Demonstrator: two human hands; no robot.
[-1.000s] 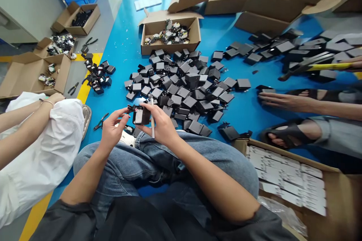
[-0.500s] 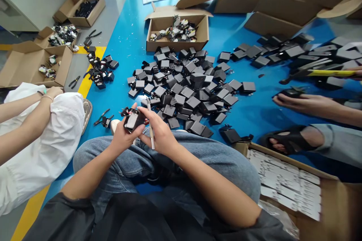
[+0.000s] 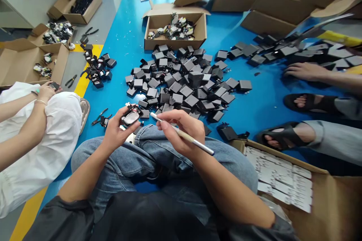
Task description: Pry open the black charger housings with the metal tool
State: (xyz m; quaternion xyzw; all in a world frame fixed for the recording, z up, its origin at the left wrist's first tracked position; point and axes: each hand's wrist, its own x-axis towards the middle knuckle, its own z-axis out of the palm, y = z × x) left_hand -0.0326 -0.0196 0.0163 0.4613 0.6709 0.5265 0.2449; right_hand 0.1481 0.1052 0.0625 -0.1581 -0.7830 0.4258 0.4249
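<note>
My left hand [image 3: 117, 130] holds a small black housing [image 3: 132, 116] with a pale, rounded inner part and some wires at its top. In my right hand [image 3: 183, 131] is a slim tool [image 3: 195, 141] with a light handle and a silver end, its white tip pointing at the housing but apart from it. Just beyond both hands lies a big pile of black boxes [image 3: 186, 90] on the blue floor.
A cardboard box of small parts [image 3: 175, 44] stands behind the pile. Pliers [image 3: 99, 116] lie at the left. White pieces [image 3: 277, 173] fill a carton at the lower right. People sit on both sides; one person's hand [image 3: 307, 71] reaches among boxes at the right.
My right hand has drawn away to the right from the housing, and the tool has turned from upright to slanting. At the right, the other person's hand has moved up to the boxes.
</note>
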